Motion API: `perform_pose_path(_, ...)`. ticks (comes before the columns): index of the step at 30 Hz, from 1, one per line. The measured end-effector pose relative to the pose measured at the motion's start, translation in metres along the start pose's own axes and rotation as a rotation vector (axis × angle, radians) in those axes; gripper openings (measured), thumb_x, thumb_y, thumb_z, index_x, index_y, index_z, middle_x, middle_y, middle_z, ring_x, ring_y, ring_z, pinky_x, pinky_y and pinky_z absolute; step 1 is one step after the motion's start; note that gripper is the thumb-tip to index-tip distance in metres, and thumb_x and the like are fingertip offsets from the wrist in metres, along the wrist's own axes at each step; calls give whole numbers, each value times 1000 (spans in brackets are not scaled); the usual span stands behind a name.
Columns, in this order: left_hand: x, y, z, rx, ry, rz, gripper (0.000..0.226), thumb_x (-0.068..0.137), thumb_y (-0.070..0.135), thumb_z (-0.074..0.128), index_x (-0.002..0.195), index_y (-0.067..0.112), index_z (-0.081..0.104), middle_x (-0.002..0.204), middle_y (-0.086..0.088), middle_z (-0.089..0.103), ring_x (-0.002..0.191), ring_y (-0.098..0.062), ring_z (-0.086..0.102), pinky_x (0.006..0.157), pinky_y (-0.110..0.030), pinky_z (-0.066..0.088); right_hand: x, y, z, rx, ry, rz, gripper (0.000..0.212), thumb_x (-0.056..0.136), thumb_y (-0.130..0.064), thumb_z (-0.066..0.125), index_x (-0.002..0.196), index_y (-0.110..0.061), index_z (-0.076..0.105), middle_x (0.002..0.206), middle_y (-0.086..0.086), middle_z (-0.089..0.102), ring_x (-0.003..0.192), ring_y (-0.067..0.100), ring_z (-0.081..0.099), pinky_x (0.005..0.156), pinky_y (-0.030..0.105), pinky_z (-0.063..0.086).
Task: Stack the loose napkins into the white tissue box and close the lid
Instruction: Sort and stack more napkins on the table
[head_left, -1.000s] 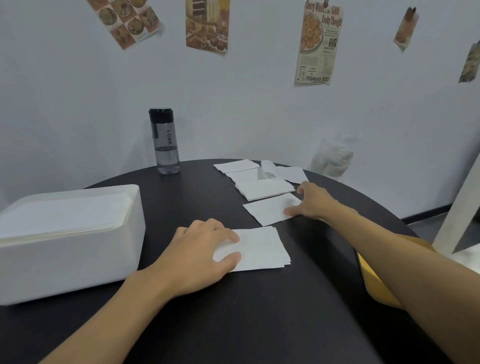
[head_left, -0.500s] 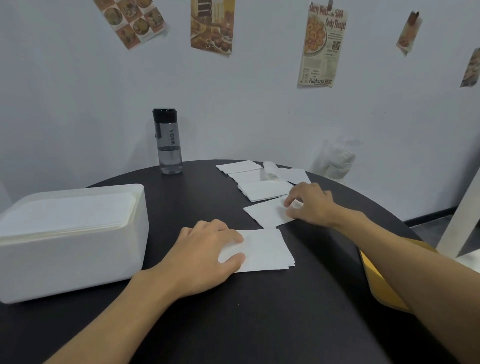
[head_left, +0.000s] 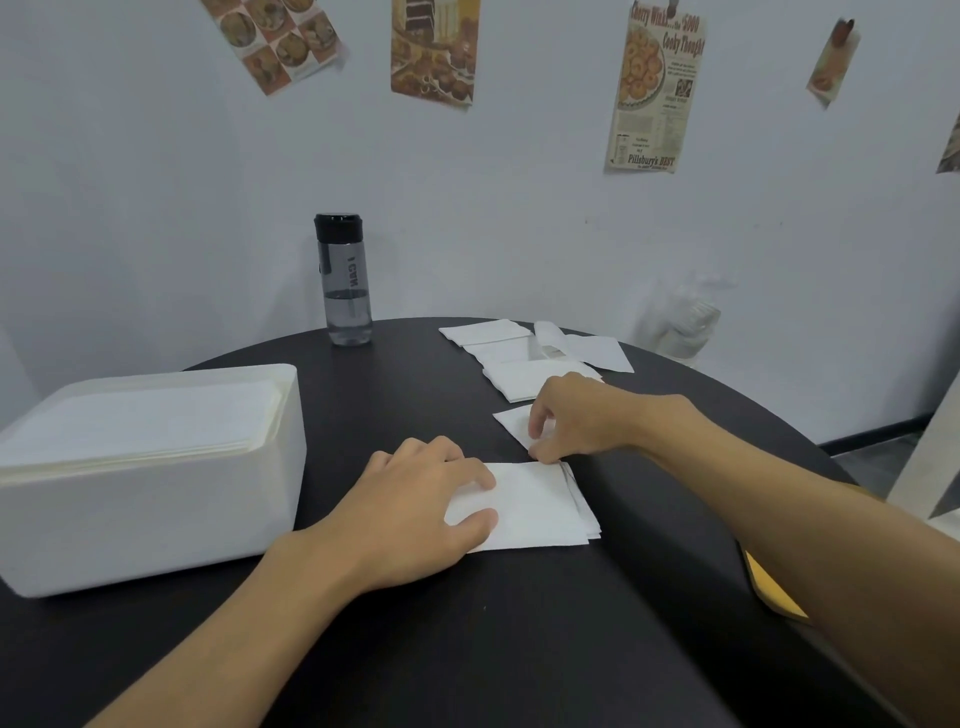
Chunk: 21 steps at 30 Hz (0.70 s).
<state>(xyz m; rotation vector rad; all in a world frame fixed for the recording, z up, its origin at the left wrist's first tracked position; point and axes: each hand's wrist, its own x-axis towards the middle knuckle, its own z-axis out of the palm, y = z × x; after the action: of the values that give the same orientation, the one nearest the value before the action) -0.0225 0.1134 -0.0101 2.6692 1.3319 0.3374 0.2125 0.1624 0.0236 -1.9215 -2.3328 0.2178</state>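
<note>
Round black table (head_left: 519, 665) across the lower view. Toward its far edge, upright: clear grey-tinted water bottle (head_left: 344, 291) with black cap, partly filled. Behind, pale wall (head_left: 519, 218) with paper clippings: tilted checkered sheet of food photos (head_left: 275, 39) at upper left; chocolate cake poster (head_left: 435, 49) just beside it; yellowed cookie advert (head_left: 657, 88) reading "Pillsbury's BEST" further right; small tilted picture (head_left: 832, 62) near the right edge; another clipping (head_left: 951, 148) cut off by the frame. Past the table's far right rim, against the wall, crumpled white plastic bag (head_left: 680, 325). Low at right, yellow object (head_left: 774, 592) at the table edge, mostly hidden, kind unclear. Black baseboard (head_left: 872, 439) along the wall's foot.
</note>
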Motion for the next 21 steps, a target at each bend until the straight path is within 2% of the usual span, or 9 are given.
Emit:
perform_pose_path(3,0,0,0,-1,-5,-1,38,97,55,44,133,46,50,138,19,40,130,-8,34,112,-36,25,0,1,2,-9,19,-27,12,76,-24,71,86,-19,74,75,-10,62,78,15,60,61,26,44)
perform_pose_path(6,-1,0,-1,1,-8,0,38,97,55,44,133,46,50,139,19,40,131,-8,34,113,-36,25,1,2,1,-22,26,-70,9,74,-14,67,71,-17,74,67,-4,67,71,23,63,62,34,51)
perform_pose_path(8,-1,0,-1,-1,-7,1,38,97,55,44,134,46,50,139,19,40,130,-8,34,113,-36,25,2,5,1,-31,0,-82,11,76,-13,65,72,-20,73,73,-3,70,77,24,66,72,41,58)
perform_pose_path(10,-1,1,-1,0,-10,2,39,97,55,44,134,46,50,139,19,40,130,-8,34,114,-36,25,0,8,-2,-24,-44,-85,12,78,-16,66,84,-22,75,91,-2,73,90,23,67,83,44,57)
perform_pose_path(12,-1,1,-1,-2,-13,2,39,97,55,44,134,46,49,138,18,40,130,-8,34,114,-36,24,-4,9,-7,-60,-95,-85,22,80,-17,67,100,-23,74,111,0,70,104,22,63,92,43,54)
perform_pose_path(14,-1,0,-1,-2,-11,3,39,97,55,44,134,46,49,138,18,40,130,-8,34,114,-36,24,-9,11,-9,-107,-102,-103,25,84,-15,65,108,-18,73,117,1,68,108,20,61,94,40,52)
perform_pose_path(18,-1,0,-1,-1,-16,5,39,97,55,43,135,45,49,138,17,40,130,-9,34,114,-37,25,-10,16,-6,-221,-63,-157,15,80,-10,58,86,-14,71,95,5,70,89,29,65,81,44,56)
perform_pose_path(20,-2,0,-1,-1,-16,5,39,97,55,43,135,45,49,138,17,40,130,-9,34,114,-38,25,-9,17,-6,-316,-106,-166,20,78,-7,55,69,-26,55,81,-1,57,78,32,60,69,44,53)
perform_pose_path(21,-2,0,-2,-1,-16,6,39,97,55,43,135,45,49,138,17,40,130,-9,34,114,-38,25,-9,17,-7,-354,-130,-172,24,78,-7,54,68,-28,47,80,-3,50,78,33,59,69,46,52)
